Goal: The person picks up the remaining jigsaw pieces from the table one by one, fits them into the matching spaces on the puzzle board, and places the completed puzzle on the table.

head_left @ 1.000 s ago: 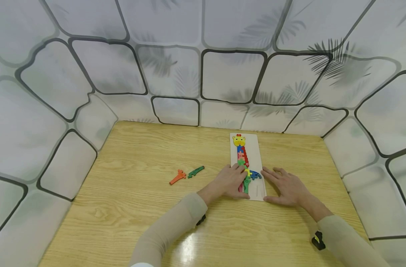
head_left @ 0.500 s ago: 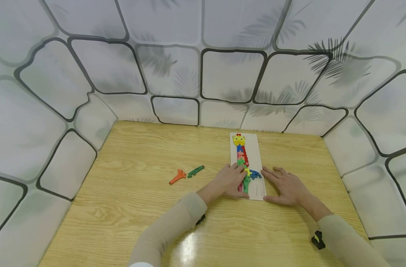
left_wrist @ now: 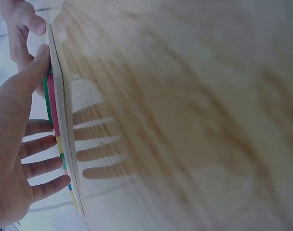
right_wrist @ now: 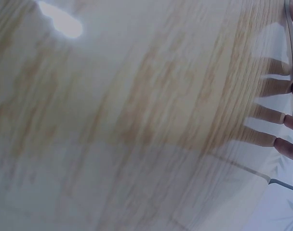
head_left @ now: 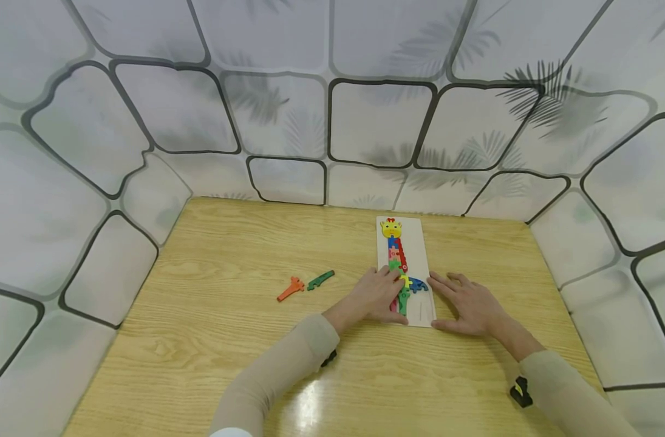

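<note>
A pale puzzle board (head_left: 414, 243) lies lengthwise on the table, carrying a giraffe made of coloured pieces. Its yellow giraffe head (head_left: 391, 229) is at the far end, and a blue piece (head_left: 418, 285) sits near the right edge. My left hand (head_left: 371, 296) rests over the left side of the board, fingers extended across the pieces and hiding part of the body; the left wrist view shows this hand (left_wrist: 21, 144) from the side. Along the board's right edge my right hand (head_left: 469, 308) lies with fingers spread, fingertips right at the edge. Neither hand holds a piece.
Two loose puzzle pieces lie left of the board: an orange piece (head_left: 291, 289) and a dark green piece (head_left: 321, 280). The wood-grain table (head_left: 228, 255) is bordered at the back and sides by stone-patterned walls (head_left: 288, 121).
</note>
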The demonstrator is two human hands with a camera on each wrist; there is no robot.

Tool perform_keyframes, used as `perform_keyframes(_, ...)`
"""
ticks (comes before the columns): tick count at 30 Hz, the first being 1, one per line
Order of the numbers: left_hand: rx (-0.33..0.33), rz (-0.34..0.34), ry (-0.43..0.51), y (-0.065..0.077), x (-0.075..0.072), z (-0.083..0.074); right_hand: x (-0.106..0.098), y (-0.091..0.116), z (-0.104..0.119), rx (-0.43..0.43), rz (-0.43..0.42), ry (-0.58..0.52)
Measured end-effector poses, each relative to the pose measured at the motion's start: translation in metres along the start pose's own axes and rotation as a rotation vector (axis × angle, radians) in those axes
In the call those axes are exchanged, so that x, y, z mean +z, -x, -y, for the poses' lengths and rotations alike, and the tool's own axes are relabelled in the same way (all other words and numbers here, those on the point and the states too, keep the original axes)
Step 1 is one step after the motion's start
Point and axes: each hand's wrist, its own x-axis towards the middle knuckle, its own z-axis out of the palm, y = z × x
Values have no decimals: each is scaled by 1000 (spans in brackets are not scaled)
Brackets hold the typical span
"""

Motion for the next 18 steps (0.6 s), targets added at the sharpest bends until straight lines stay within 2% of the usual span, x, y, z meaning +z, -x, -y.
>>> perform_keyframes(18, -9, 9, 3, -1, -2, -2, 1, 0, 0, 1, -6, -5)
